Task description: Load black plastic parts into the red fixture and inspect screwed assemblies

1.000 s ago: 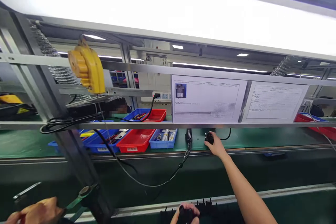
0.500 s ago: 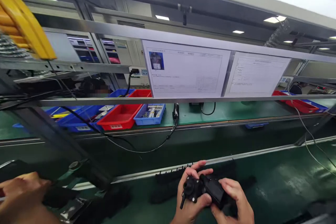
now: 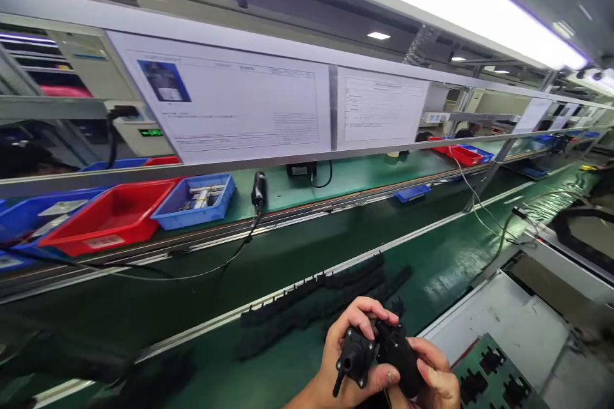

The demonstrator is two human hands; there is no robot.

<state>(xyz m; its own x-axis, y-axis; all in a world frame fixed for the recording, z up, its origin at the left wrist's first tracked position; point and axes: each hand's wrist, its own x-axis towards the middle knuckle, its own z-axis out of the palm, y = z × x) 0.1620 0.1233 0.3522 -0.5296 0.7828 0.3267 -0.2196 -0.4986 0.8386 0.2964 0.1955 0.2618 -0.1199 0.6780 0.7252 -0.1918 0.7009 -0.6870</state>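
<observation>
Both hands are in the lower middle of the head view, closed around a small black pump-like assembly (image 3: 400,354). My left hand (image 3: 348,342) grips its left portion, a squarish head with corner screws and a short nozzle pointing down and left. My right hand (image 3: 436,374) holds the rounded, darker body on the right, its thumb and fingers pressed against the side. Whether the two portions are joined or separate pieces, I cannot tell. Beyond the hands, rows of black parts (image 3: 311,303) lie on the green bench surface (image 3: 230,370).
A green board with black parts (image 3: 494,374) rests on a grey machine table (image 3: 522,313) at right. Across the line stand a red bin (image 3: 115,211) and a blue bin (image 3: 194,204). Paper sheets (image 3: 240,108) hang from the metal rail. A cable (image 3: 230,262) droops below the bins.
The view has swung right, bringing the machine table and the board into sight. Another person's hand at the left has gone out of view. Both hands still hold the black assembly, now turned slightly.
</observation>
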